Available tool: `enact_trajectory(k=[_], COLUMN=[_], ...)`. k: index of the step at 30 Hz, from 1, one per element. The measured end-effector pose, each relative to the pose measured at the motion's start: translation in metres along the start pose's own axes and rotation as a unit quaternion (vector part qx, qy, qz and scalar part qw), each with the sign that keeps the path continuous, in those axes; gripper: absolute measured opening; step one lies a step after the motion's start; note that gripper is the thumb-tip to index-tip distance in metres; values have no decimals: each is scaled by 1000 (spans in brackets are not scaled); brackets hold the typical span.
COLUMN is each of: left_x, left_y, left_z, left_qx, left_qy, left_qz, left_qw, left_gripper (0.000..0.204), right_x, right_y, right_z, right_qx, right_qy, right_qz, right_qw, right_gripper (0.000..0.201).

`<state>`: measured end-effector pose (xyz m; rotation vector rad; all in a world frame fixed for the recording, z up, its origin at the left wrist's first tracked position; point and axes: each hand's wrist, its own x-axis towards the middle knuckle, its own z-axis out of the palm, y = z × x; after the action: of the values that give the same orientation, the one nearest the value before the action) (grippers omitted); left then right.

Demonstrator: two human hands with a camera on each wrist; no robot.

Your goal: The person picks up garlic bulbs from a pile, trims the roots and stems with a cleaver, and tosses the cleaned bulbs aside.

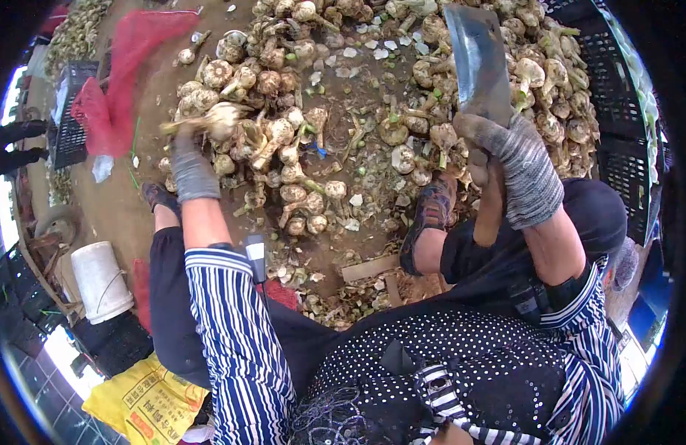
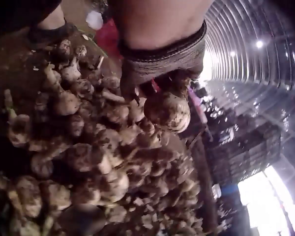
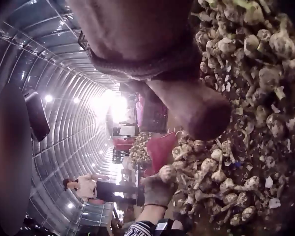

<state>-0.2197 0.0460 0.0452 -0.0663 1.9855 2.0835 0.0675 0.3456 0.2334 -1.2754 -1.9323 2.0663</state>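
My left hand, in a grey knit glove, grips a garlic bulb by its stem at the left edge of a garlic pile. In the left wrist view that bulb hangs below the gloved fingers, its skin streaked with soil. My right hand, gloved too, is wrapped around the wooden handle of a cleaver. The broad blade points up and away, over the heap of garlic on the right. From the right wrist, the handle's round butt sticks out below the fist.
Black plastic crates line the right side. Red mesh and another crate lie at the left, near a white bucket and a yellow sack. Peelings litter the ground between the sandalled feet. Another person stands farther off.
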Motion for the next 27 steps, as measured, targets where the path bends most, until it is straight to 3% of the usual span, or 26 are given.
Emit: enact_trajectory(k=[2, 4, 5, 6, 8, 9, 10, 12, 13, 14, 16, 17, 21, 22, 24, 25, 26, 27], left_x=[-46, -57, -58, -76, -100, -124, -149, -171, -196, -213, -235, -240, -253, -255, -255, -252, -251, -247], left_y=[67, 74, 66, 66, 50, 57, 62, 59, 74, 88, 112, 115, 122, 124, 132, 133, 131, 128], left_z=[28, 17, 3, 14, 25, 45, 66, 79, 87, 95, 99, 96, 74, 66, 58, 50, 42, 39], left_qx=[-178, -299, -342, -341, -413, -316, -217, 26, 94, 193, 351, 354, 291, 263, 245, 270, 294, 296], left_qy=[28, 44, -58, -110, -200, -194, -183, -171, -226, -231, -299, -295, -223, -188, -150, -134, -120, -89], left_qz=[-79, -101, -104, -96, -249, -240, -229, -261, -132, -141, -7, -7, -94, -122, -95, -47, -3, -41], left_qw=[980, 948, 932, 929, 853, 897, 931, 950, 961, 943, 887, 887, 925, 939, 953, 952, 948, 950], left_gripper=[31, 36, 44, 45, 37, 35, 33, 28, 27, 28, 31, 31, 31, 30, 30, 29, 29, 28], right_x=[-4, -6, -6, -8, -8, -9, -16, -6, -14, -15, -29, -30, -16, -5, 9, 9, 7, 4], right_y=[0, 5, 7, 2, 8, 16, 19, 35, 24, 27, 23, 24, 43, 47, 55, 56, 58, 56], right_z=[-2, -5, -6, -3, -8, -7, -3, 6, 12, 16, 27, 35, 50, 52, 53, 57, 59, 59], right_qx=[17, 31, 39, 45, -101, -139, -132, -346, -411, -440, -430, -435, -472, -551, -584, -587, -556, -523], right_qy=[-6, -14, -19, -21, -37, -45, -51, -23, -65, -103, -126, -135, -208, -245, -248, -253, -237, -216], right_qz=[0, -14, -26, -30, -36, -109, -130, -338, -245, -312, -414, -459, -385, -317, -188, -190, -182, -172], right_qw=[1000, 999, 999, 998, 994, 983, 981, 875, 876, 835, 792, 763, 765, 732, 750, 745, 776, 806], right_gripper=[17, 17, 17, 17, 18, 28, 27, 24, 21, 18, 14, 14, 18, 20, 25, 25, 28, 31])
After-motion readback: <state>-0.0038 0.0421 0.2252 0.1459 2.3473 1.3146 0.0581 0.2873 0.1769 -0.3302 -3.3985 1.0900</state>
